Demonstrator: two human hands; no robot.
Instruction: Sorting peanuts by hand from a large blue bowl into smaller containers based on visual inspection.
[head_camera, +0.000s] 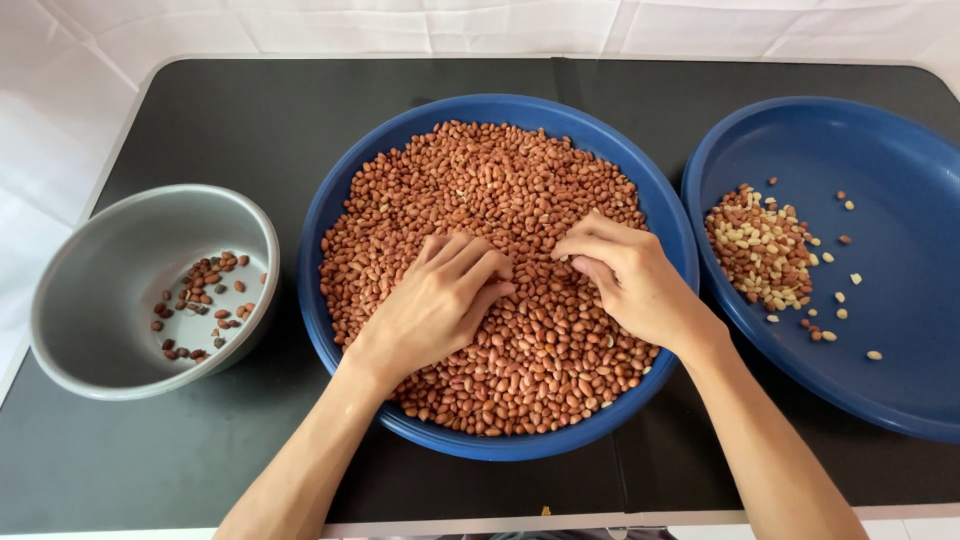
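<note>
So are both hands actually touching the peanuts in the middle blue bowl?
Touching. The head view shows the left hand and right hand resting fingers-down on the peanuts.

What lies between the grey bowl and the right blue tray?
In the head view, the big blue basin full of peanuts lies between the grey bowl and blue tray.

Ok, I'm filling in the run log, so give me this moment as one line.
left hand on peanuts | right hand on peanuts | middle blue basin | grey bowl left
</note>
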